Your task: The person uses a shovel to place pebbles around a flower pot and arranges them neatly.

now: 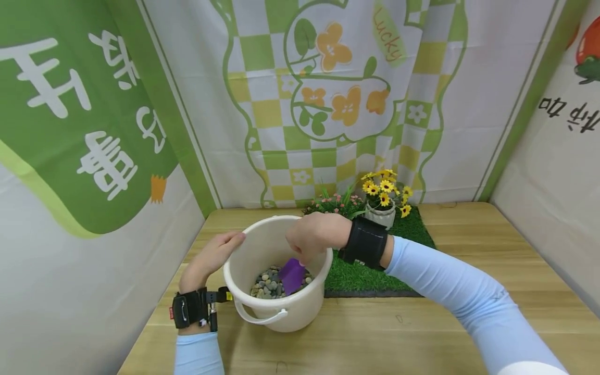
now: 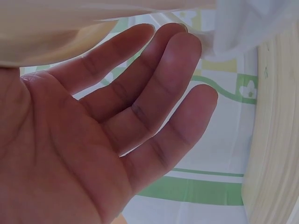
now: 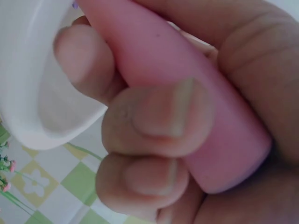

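Note:
A white bucket (image 1: 300, 312) stands on the wooden table, with grey and tan pebbles (image 1: 267, 284) in its bottom. At its left rim my left hand (image 1: 213, 258) holds on, thumb on the rim. In the left wrist view the fingers (image 2: 173, 70) of that hand bend loosely against the outside, below the rim. Reaching over the right rim, my right hand (image 1: 319, 234) grips the pink handle (image 3: 154, 60) of a small shovel. Its purple blade (image 1: 292, 276) points down at the pebbles inside the bucket; how deep the tip sits is hard to tell.
Behind and right of the bucket lies a green turf mat (image 1: 370, 276). On it are a pot of yellow flowers (image 1: 382, 208) and a pink-flowered plant (image 1: 335, 203). Printed cloth (image 1: 328, 104) hangs at the back and sides. The bucket's handle (image 1: 260, 319) hangs at the front.

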{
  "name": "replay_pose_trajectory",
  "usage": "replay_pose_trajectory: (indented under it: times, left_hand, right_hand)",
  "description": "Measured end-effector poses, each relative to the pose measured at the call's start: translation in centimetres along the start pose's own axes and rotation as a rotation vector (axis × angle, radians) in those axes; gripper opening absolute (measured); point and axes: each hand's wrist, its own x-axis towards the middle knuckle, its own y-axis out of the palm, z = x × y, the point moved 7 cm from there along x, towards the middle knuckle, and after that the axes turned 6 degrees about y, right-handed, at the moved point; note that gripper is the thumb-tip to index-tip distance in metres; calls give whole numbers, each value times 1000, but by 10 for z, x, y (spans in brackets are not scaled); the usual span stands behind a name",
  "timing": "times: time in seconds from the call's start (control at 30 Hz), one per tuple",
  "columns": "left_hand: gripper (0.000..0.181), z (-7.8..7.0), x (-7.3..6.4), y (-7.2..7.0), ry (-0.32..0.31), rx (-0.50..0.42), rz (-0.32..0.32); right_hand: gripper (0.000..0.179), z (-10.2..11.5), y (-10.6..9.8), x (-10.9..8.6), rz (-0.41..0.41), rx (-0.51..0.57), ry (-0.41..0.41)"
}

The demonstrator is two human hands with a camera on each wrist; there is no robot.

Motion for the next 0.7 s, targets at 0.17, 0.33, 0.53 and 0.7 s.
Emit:
replay_pose_trajectory:
  times: [0.17, 0.33, 0.53, 0.7]
  left_hand:
    - [52, 1, 0, 0, -11, 0, -2]
    - [51, 0, 1, 1, -5, -8, 4]
    - [50, 0, 1, 1, -4, -20, 4]
    - [51, 0, 1, 1, -4, -11, 4]
  right_hand:
    - [45, 5, 6, 4, -3, -3, -6]
    - [43, 6, 12, 7, -11, -8, -11]
    - [39, 5, 16, 11, -20, -37, -21]
    - [37, -1, 11, 13, -53, -83, 13]
